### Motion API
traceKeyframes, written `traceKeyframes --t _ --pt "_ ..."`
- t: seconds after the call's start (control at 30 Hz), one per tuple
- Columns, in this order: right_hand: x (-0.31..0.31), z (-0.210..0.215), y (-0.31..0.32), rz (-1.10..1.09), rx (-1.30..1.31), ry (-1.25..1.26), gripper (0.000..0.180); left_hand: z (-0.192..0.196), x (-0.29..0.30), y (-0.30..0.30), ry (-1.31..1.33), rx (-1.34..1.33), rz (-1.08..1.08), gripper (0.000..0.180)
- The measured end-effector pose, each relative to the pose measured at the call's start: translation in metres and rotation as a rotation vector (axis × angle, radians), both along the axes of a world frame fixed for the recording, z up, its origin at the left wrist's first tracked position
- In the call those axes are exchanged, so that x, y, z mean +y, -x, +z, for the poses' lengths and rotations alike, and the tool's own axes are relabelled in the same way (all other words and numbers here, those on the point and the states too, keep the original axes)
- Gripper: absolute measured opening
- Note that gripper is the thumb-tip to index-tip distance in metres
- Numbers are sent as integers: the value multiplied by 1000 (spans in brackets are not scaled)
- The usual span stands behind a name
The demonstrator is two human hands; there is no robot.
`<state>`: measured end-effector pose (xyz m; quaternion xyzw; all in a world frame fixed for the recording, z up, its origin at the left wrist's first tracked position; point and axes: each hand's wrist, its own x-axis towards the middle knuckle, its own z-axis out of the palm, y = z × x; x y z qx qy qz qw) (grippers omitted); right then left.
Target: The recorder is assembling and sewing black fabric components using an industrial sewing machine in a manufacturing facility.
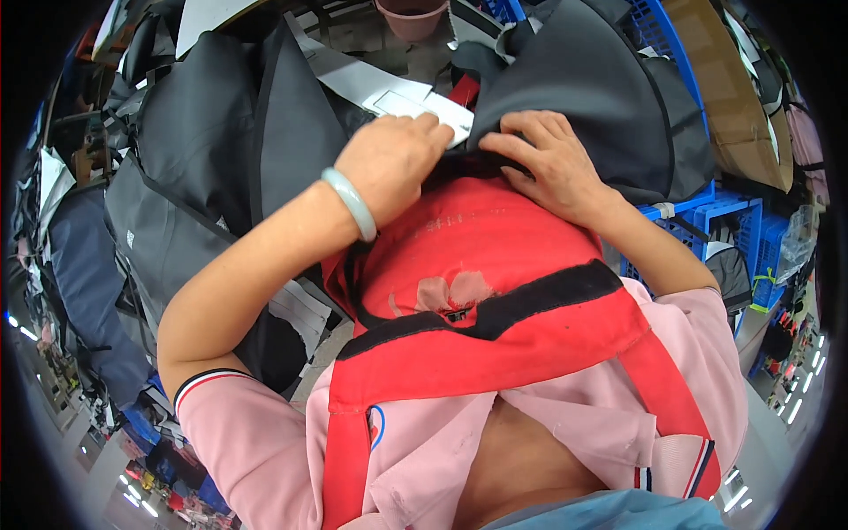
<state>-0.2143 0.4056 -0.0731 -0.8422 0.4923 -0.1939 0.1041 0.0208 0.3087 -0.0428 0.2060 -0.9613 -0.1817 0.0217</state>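
My left hand [393, 157], below a pale green bangle [351, 202], is closed with its fingertips turned down beside a white flat plate [415, 104]. What those fingers grip is hidden behind the knuckles. To its right, my right hand [555, 166] bends its fingers over the lower edge of a dark grey coated fabric piece [579, 84] and pinches it. Between the hands a dark edge of material shows just above my red apron [477, 230]. More dark grey fabric [296, 124] with black-bound seams spreads out on the left, past my left forearm.
A pink bucket [412, 18] stands beyond the white plate. Blue plastic crates [733, 221] and a brown cardboard box [738, 88] are at the right. At the far left hang more dark fabric pieces [97, 274].
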Motion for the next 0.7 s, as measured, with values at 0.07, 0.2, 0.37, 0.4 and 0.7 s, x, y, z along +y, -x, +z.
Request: traceKeyframes --t 0.07,0.2,0.37,0.4,0.7 --pt "-4 -5 -10 -64 19 49 50 3 -13 -4 -93 114 73 23" --pt "-22 -25 -10 -182 -34 261 57 15 -20 1 -60 158 92 22" --pt "-42 -25 -7 -120 -264 129 45 45 40 6 55 429 192 18" --pt "-45 -23 -10 -103 -268 65 43 51 59 0 -85 425 238 16" --pt "-69 23 -28 14 -337 48 35 -51 47 5 284 563 649 63"
